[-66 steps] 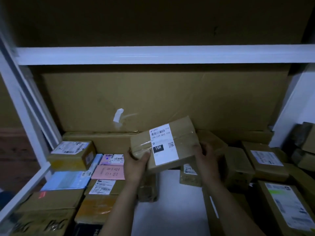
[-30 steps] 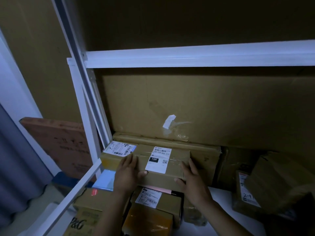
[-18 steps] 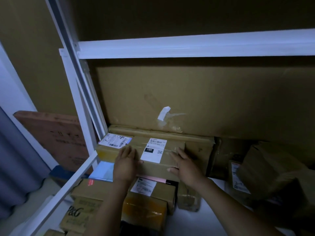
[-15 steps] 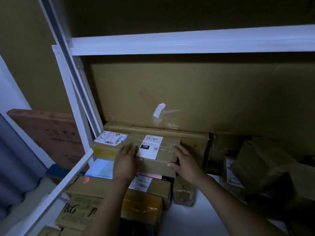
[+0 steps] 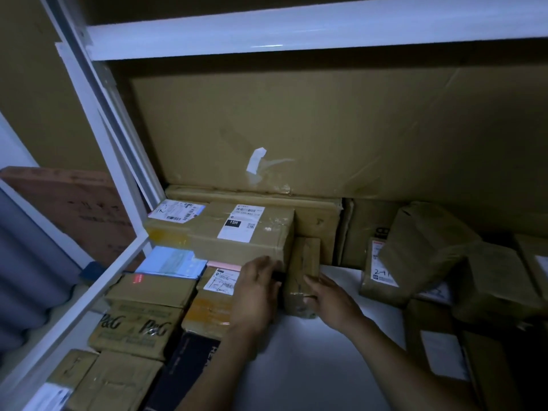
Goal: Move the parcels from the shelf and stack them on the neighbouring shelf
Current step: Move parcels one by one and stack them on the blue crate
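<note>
A big cardboard sheet (image 5: 311,129) is leaning across the whole back of the bay, under one white beam (image 5: 296,31), and the white shelf (image 5: 320,375) is showing bare only down the middle. On the left, parcels are lying packed flat in tidy layers. I am counting about a dozen there, among them one P&G box (image 5: 136,324), one blue parcel (image 5: 172,262) and one black box (image 5: 184,369). On the right, a loose heap (image 5: 427,247) is slumping at odd angles. At least five parcels are showing there, though the dimness is blurring the rest.

One 15H parcel (image 5: 237,232) is sitting on top of the left stack, touching a long flat box (image 5: 314,206) behind it. Just beside its right end, one narrow parcel (image 5: 304,271) is standing upright on the shelf.

Both hands are closing on that narrow parcel. The left hand (image 5: 255,295) is reaching with fairly straight fingers to its left face. The right hand (image 5: 329,301) is wrapping thumb and fingers round its right edge.

The step appears to be squaring or lifting this narrow parcel to join the stack. The next move is likely calling for a firm two-sided hold and a flat spot on top, without nudging the 15H parcel off its layer
</note>
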